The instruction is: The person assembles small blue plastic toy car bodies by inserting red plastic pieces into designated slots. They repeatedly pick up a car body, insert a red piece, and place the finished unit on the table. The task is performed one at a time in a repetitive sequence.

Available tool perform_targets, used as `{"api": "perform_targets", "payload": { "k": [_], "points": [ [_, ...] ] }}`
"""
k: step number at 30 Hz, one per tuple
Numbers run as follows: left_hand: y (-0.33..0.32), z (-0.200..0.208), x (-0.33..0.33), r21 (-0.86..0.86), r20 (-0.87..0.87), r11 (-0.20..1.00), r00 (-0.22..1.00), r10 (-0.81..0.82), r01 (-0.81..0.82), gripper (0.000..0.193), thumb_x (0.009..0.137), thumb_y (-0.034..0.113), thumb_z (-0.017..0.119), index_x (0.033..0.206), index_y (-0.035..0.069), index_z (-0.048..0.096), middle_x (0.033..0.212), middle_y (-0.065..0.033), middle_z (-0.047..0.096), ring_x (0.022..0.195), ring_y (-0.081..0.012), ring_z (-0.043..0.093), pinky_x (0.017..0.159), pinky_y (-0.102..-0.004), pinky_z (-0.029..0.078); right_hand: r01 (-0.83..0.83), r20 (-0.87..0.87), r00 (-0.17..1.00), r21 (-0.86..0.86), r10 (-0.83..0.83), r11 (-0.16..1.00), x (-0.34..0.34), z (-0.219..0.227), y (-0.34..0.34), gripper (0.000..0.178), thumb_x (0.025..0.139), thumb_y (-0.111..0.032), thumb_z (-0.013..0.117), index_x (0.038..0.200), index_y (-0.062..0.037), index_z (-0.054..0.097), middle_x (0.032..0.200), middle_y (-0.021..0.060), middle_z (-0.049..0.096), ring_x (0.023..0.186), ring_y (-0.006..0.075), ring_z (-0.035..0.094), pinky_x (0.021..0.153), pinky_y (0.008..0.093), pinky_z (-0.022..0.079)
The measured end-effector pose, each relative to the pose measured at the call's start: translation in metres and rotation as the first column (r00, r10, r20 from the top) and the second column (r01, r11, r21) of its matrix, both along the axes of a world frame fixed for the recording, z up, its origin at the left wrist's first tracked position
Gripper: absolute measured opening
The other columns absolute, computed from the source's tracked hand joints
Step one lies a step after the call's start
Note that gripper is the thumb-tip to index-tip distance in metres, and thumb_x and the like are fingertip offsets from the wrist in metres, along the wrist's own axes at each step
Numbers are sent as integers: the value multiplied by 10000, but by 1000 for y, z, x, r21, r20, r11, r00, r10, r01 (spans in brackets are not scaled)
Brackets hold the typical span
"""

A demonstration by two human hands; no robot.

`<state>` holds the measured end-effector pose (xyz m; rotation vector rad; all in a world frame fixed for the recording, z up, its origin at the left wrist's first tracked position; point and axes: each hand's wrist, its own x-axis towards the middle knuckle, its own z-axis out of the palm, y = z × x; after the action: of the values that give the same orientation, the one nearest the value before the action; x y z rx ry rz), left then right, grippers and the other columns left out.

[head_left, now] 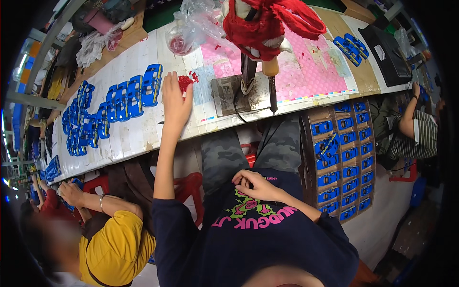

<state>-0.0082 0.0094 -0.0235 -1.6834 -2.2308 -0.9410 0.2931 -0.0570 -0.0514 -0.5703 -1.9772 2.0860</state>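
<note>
Inside the bare table edge, one red heap is flanked by the outstretched left hand, right hand curled, grip unclear.

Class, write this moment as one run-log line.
Left hand: at red pieces | Right hand: before dark shirt, grip unclear | Blue toy cars: on table, left of red pieces

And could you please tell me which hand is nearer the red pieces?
Left. The left hand is close beside the red pieces; the right hand is well away, in front of the shirt.
</note>
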Motion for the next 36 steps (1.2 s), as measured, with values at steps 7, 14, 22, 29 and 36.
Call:
{"api": "perform_targets", "payload": {
  "k": [7,14,22,29,36],
  "points": [
    [15,-8,24,-77,82,994,994,-72,78,516,813,234,504,1193,-80,354,1222,-274,363,1161,-394,315,982,-428,237,-22,18,1000,-5,22,1000,5,-2,1,167,788,-82,567,914,5,501,682,22,490,526,45,434,483,196,363],
    [31,10,13,61,-59,996,996,-62,65,282,718,113,573,981,12,567,935,-141,530,918,-299,466,811,-393,350,-24,26,999,6,24,1000,7,0,1,166,785,-85,567,909,4,500,711,37,492,531,54,441,495,199,373],
    [47,18,1,-32,-212,999,977,-10,3,80,653,124,632,704,64,647,809,-82,565,834,-261,499,708,-359,366,40,2,999,67,-40,997,11,0,4,138,793,-80,556,891,2,504,697,32,486,529,57,434,493,203,370],
    [47,20,2,38,-113,997,992,-61,66,64,642,98,637,678,45,630,717,-104,560,722,-280,514,655,-379,376,174,58,983,26,-175,984,48,-2,38,115,821,-128,548,833,-16,529,581,-25,485,531,19,422,483,176,348],
    [39,24,3,26,50,998,997,-59,58,103,694,82,627,758,4,646,767,-125,600,723,-251,551,689,-319,419,599,62,779,221,-624,770,106,31,129,98,832,-140,522,798,-48,527,585,-43,460,550,22,458,485,172,352]
  ]
}}
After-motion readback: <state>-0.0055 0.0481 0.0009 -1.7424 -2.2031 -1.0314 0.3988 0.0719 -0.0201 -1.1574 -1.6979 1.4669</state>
